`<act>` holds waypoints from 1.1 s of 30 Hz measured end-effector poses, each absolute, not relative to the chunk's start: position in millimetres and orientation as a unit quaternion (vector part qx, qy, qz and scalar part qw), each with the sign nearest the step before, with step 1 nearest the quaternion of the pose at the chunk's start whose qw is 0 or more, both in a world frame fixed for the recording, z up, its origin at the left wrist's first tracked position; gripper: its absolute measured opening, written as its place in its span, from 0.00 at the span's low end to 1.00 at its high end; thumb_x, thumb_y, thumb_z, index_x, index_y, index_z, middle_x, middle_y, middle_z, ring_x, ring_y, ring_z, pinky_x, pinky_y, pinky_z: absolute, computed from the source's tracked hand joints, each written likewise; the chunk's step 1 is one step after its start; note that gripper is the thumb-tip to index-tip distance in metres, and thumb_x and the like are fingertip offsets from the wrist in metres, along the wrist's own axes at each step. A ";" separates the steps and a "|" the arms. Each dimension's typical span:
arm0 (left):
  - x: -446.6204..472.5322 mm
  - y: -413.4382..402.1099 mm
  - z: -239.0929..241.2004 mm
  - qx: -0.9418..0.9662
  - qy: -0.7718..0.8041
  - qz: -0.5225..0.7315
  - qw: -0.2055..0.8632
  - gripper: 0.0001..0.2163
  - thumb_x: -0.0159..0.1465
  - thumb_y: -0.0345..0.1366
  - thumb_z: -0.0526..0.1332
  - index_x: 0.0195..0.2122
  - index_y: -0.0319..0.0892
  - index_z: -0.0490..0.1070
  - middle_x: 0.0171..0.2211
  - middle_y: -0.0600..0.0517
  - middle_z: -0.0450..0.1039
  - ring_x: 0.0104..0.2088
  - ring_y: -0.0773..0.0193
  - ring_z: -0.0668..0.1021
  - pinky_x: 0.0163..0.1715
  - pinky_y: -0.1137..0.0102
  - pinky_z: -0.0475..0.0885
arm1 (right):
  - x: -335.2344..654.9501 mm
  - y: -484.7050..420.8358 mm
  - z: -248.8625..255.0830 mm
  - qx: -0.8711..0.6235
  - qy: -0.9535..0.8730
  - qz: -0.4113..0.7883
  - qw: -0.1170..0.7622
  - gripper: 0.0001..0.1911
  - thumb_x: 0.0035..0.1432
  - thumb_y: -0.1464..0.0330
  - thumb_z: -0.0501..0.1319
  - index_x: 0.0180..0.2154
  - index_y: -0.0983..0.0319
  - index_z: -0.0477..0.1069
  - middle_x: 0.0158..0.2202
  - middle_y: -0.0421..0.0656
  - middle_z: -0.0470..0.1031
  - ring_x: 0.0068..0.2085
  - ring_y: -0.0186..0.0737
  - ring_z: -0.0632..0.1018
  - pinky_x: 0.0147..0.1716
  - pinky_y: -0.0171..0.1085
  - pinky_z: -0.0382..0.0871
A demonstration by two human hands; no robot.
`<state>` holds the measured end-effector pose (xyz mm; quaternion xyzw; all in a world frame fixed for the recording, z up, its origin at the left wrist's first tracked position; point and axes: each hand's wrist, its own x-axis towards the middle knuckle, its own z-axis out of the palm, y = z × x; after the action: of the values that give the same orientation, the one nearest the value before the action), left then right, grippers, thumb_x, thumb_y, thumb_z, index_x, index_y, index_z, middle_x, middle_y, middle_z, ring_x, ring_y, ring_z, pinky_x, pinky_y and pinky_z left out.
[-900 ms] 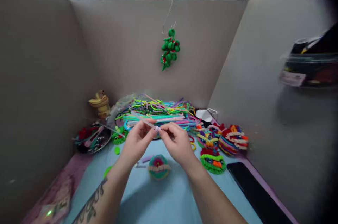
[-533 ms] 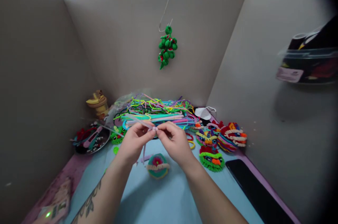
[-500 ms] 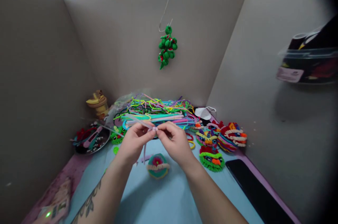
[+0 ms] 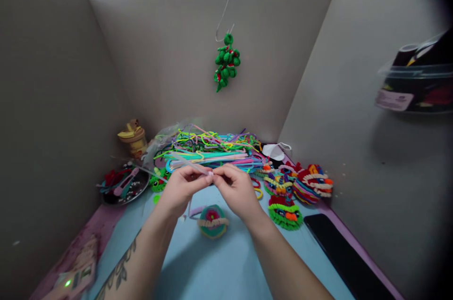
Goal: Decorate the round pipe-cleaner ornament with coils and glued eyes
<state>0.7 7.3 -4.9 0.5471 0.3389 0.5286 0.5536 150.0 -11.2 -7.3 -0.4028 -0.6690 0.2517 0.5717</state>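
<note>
Left hand (image 4: 181, 190) and right hand (image 4: 239, 192) pinch a pink pipe cleaner (image 4: 196, 166) near a scrap-filled dish (image 4: 143, 187).

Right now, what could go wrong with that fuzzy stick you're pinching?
The pale pink pipe cleaner is held only by fingertips of the left hand and right hand, so it might slip. Its loose tail hangs near the round woven piece and could snag it. The free end may tangle in the pipe-cleaner pile.

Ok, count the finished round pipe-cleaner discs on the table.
4: a teal disc mid-table, then at right a green-rimmed disc, a striped disc and a red disc. Others may hide in the pile.
</note>
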 end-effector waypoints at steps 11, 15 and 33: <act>1.7 5.3 1.0 0.526 0.378 0.510 0.567 0.09 0.48 0.37 0.72 0.27 0.38 0.79 0.24 0.53 0.74 0.26 0.70 0.71 0.29 0.75 0.66 | 145.1 -13.3 -12.2 -0.367 -0.688 0.161 0.605 0.11 0.60 0.76 0.57 0.39 0.59 0.76 0.35 0.42 0.77 0.37 0.36 0.76 0.38 0.35 0.70; 3.4 2.9 2.7 0.533 0.396 0.499 0.556 0.11 0.49 0.39 0.71 0.32 0.39 0.79 0.25 0.54 0.74 0.25 0.71 0.69 0.24 0.76 0.64 | 147.8 -11.3 -11.7 -0.389 -0.674 0.127 0.615 0.10 0.60 0.76 0.57 0.38 0.60 0.75 0.33 0.42 0.76 0.36 0.37 0.75 0.37 0.35 0.70; 4.9 5.0 -1.7 0.555 0.425 0.502 0.509 0.19 0.53 0.50 0.66 0.18 0.38 0.71 0.16 0.55 0.64 0.20 0.70 0.64 0.21 0.75 0.59 | 145.8 -6.8 -35.9 -0.389 -0.717 -0.218 0.536 0.13 0.60 0.76 0.57 0.40 0.57 0.76 0.32 0.45 0.76 0.35 0.39 0.73 0.35 0.41 0.61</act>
<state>4.9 5.0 -1.7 0.5548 0.4253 0.5023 0.5090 145.8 -6.8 -35.9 -0.3886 -0.7175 -0.2177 0.5356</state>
